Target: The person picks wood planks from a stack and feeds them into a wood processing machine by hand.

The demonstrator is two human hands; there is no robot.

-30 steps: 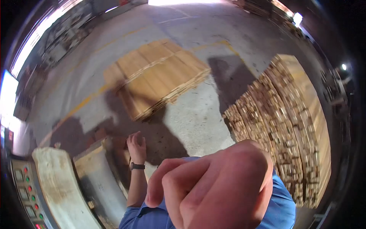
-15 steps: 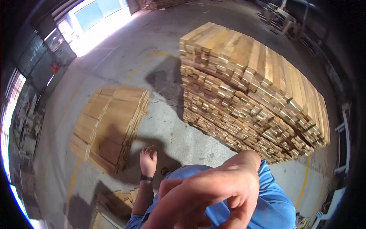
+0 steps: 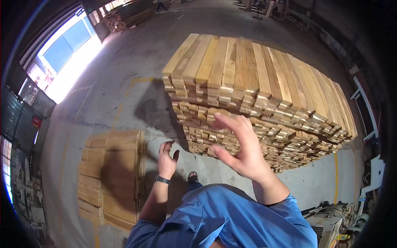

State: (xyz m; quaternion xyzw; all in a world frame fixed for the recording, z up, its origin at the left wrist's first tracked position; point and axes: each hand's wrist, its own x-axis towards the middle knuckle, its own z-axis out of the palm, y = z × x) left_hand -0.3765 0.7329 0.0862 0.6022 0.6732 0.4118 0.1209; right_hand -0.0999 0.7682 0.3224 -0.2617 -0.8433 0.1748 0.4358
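My left hand (image 3: 167, 161), with a dark watch (image 3: 162, 179) at its wrist, hangs over the floor beside the low stack of boards (image 3: 92, 184). Its fingers are apart and hold nothing. My right hand (image 3: 242, 151) is raised in front of the tall stack of wooden planks (image 3: 256, 66). Thumb and fingers are spread, with nothing between them. Neither hand appears to touch wood, though the depth between the right hand and the plank ends is hard to judge.
Grey concrete floor (image 3: 108, 105) with yellow lines lies around both stacks. A bright doorway (image 3: 68, 51) opens at the upper left. Machinery (image 3: 331, 223) stands at the lower right, and more lumber (image 3: 132, 20) lies near the far wall. A distant person (image 3: 160, 5) shows at the top.
My right hand has gone from close before the camera, across my body, to out in front of the tall stack. My view has turned, and my left hand stays low near the boards.
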